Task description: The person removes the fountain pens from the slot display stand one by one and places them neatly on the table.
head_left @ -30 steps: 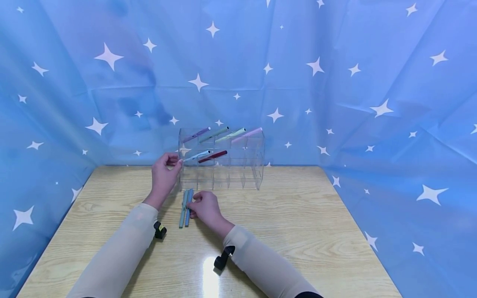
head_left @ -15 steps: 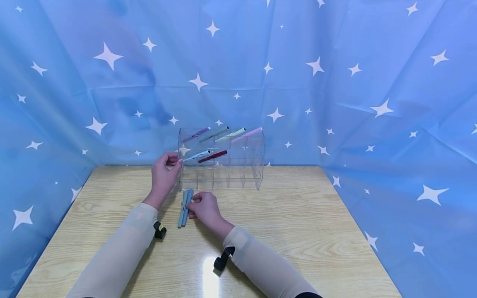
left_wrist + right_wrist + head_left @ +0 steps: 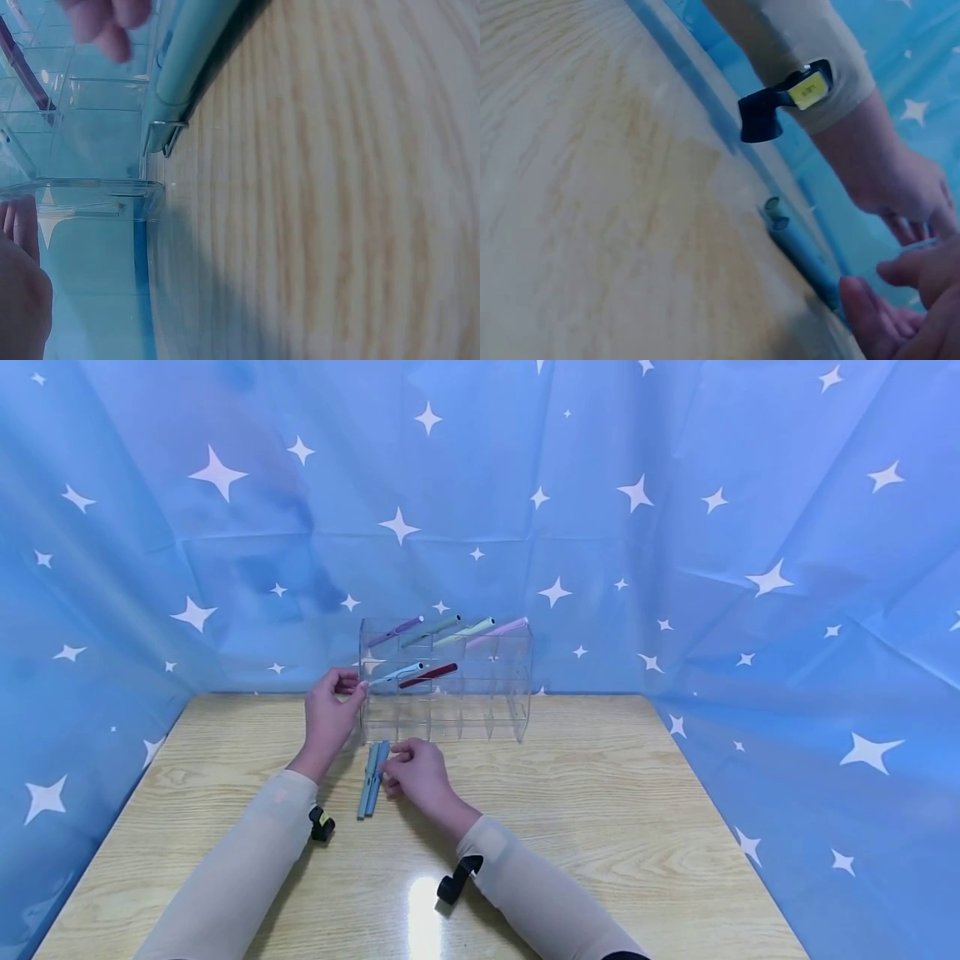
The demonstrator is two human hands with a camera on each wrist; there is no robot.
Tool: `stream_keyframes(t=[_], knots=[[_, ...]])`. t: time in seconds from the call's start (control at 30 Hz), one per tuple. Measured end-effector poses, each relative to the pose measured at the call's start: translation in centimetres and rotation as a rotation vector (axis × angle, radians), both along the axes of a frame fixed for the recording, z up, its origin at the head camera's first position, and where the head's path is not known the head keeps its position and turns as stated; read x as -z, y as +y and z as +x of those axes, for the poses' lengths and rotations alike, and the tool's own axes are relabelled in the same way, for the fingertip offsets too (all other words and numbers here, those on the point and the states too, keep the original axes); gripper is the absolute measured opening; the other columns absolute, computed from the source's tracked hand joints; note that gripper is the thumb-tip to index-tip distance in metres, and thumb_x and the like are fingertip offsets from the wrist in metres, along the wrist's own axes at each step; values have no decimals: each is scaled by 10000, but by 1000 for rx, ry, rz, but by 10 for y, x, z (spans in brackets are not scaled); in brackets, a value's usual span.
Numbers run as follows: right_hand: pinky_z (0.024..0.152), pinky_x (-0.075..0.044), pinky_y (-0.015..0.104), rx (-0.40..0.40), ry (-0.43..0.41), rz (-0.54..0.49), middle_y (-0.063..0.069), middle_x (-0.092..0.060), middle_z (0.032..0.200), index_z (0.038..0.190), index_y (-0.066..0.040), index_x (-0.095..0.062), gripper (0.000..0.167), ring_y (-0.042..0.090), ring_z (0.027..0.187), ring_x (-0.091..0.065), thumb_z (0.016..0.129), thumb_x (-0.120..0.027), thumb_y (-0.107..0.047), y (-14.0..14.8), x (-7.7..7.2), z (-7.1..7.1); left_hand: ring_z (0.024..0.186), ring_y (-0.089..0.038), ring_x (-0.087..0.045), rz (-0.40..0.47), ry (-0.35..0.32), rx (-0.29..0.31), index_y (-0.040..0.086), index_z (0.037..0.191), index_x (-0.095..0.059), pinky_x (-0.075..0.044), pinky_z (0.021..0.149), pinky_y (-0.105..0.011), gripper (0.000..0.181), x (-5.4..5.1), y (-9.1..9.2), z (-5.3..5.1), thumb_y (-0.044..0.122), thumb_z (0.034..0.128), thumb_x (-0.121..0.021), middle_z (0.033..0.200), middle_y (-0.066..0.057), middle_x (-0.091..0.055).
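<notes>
My left hand grips the left side of the clear compartment rack, thumb at its front edge. Just in front of the rack, a teal pen and a blue pen lie side by side on the table. At their right is my right hand, fingers loosely bent, holding nothing; whether a fingertip touches the blue pen is unclear. In the left wrist view, the teal pen lies by the rack. The right wrist view shows relaxed fingers of my right hand beside the pens.
In the rack's top row lean purple, dark green, light green and pink pens. Below them are light blue and dark red pens. A starry blue curtain stands behind the wooden table.
The two pens have come together, their near ends shifted slightly left. My right hand has let go of the blue pen and drawn a little to the right. My left hand has stayed put.
</notes>
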State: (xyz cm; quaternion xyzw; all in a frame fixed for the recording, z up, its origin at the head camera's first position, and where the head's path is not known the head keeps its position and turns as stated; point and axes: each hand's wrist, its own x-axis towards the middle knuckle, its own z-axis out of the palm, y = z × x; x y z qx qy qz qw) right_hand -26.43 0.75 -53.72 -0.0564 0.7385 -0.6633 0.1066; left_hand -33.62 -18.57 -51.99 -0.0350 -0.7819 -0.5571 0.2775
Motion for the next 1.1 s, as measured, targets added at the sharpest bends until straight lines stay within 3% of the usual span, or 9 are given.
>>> stream_keyframes(t=[0.2, 0.43, 0.63, 0.87, 1.1], knots=[[710, -683, 460, 36, 107, -3, 78, -718, 931, 1260, 97, -682, 315, 412, 852, -782, 1005, -794, -51, 10, -14, -5, 974, -220, -697, 1, -14, -2, -26, 1239, -736, -542, 815, -202, 255, 0, 0, 0, 117, 1034, -790, 1123, -134, -772], [806, -663, 353, 139, 204, 11, 93, -717, 1048, 1245, 17, -683, 287, 186, 920, -680, 997, -806, -57, 31, -32, -17, 986, -240, -700, -4, -21, -11, -19, 1226, -740, -545, 838, -221, 248, 1, -1, -2, 119, 1027, -796, 1098, -130, -772], [860, -619, 318, 260, 310, 47, 199, -714, 1236, 1293, 0, -663, 371, 241, 1032, -709, 972, -833, -79, 46, -47, -30, 981, -240, -702, -3, -16, -13, -13, 1216, -746, -548, 838, -225, 240, 1, -1, -3, 119, 1023, -798, 1092, -129, -772], [877, -636, 356, 310, 315, -46, 130, -615, 1352, 1400, -66, -563, 478, 260, 1097, -724, 1001, -822, -111, 59, -59, -41, 976, -228, -693, 2, -17, -7, -1, 1209, -746, -543, 826, -223, 222, 0, -1, -1, 116, 1026, -795, 1087, -125, -768], [850, -642, 383, 304, 359, 7, 96, -616, 1389, 1452, -37, -560, 536, 226, 1046, -710, 1006, -834, -151, 65, -63, -52, 973, -219, -683, 6, -17, -1, -7, 1209, -744, -533, 817, -215, 217, 0, -1, 0, 107, 1030, -790, 1094, -132, -767]])
